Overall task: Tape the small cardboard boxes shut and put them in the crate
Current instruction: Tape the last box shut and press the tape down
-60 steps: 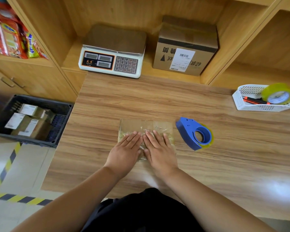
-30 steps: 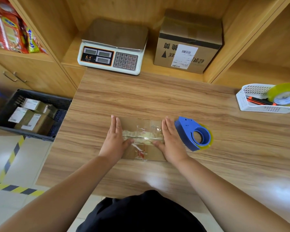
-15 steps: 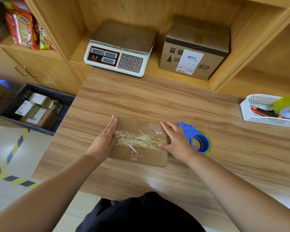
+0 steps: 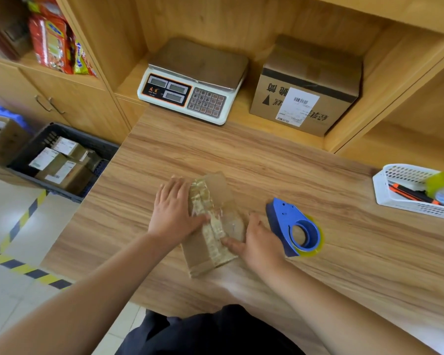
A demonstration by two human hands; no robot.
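Cardboard-brown, oblong and crinkly with glossy tape (image 4: 203, 198), the small box (image 4: 199, 260) at frame centre is pressed by the flat-fingered left hand (image 4: 173, 211) and right hand (image 4: 260, 242).

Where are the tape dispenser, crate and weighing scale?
tape dispenser (image 4: 282, 213): head view, blue body
crate (image 4: 85, 138): head view, far wall
weighing scale (image 4: 198, 60): head view, steel platter

Small box (image 4: 210, 226) on table (image 4: 241, 155), tape dispenser (image 4: 295, 226) just right, crate (image 4: 95, 144) far left
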